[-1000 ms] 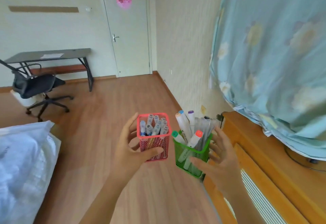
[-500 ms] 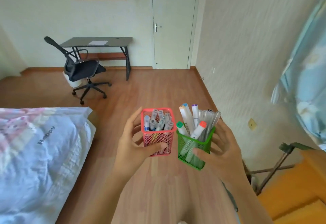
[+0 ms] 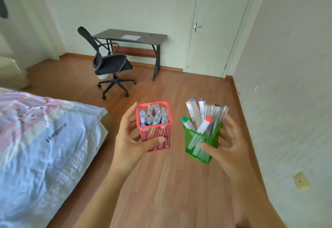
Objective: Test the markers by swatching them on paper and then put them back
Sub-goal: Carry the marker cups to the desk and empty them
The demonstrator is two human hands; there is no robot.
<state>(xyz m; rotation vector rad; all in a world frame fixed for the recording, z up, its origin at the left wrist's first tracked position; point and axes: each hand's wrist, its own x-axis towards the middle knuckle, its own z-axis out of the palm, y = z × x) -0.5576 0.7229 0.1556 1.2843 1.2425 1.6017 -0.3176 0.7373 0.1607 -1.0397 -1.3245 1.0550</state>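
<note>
two bare forearms, left hand (image 3: 130, 144) and right hand (image 3: 229, 148) with slender fingers (image 3: 129, 115)

Both my forearms reach forward. My left hand (image 3: 129, 143) grips the red mesh cup (image 3: 156, 135), thumb across its near face; my right hand (image 3: 229, 147), to its right, grips the green mesh cup (image 3: 209, 137) likewise.

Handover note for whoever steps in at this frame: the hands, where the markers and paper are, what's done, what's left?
Left hand: grips the red mesh cup, full of capped markers.
Right hand: grips the green mesh cup, which holds taller markers with coloured caps.
Both cups are held in the air above the wooden floor.
A paper sheet lies on the grey desk across the room.
Done: the cups are picked up. No marker is out or uncapped.
Left: bring the cups to the paper, swatch each marker, put them back.
</note>
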